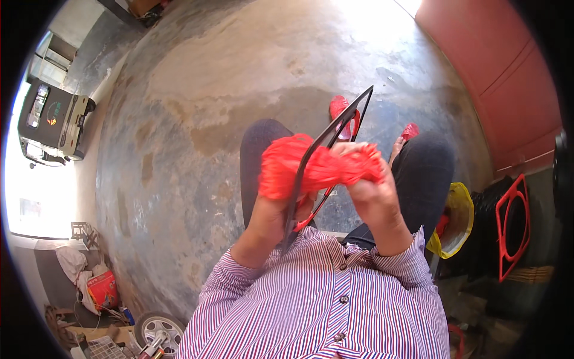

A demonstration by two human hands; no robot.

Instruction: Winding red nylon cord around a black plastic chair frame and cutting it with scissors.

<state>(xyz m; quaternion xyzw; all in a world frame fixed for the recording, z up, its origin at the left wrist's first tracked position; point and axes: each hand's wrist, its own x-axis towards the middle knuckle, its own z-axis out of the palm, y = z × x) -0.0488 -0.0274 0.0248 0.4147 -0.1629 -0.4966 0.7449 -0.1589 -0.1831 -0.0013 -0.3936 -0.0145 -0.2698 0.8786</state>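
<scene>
Seen from above, seated, dark-trousered knees apart over a stained concrete floor. Left hand closed around the lower part of a thin black frame, fingers wrapped tight on it, partly hidden behind a bundle of red cord. Right hand raised just beside, fingers curled shut on the right end of the same red cord, thumb side pressed against the bundle. Cord bunched thick across the frame, passing through or around it, which of the two not clear, held in front of the chest and between the knees. Frame tilted, upper corner pointing up and to the right, a red edge along its lower inner side. Striped shirt cuffs at both wrists. Red sandals on the feet beyond the frame. At the right, a yellow bag near the knee and a red frame leaning upright among dark ones. At lower left, a small wheel and assorted clutter.
</scene>
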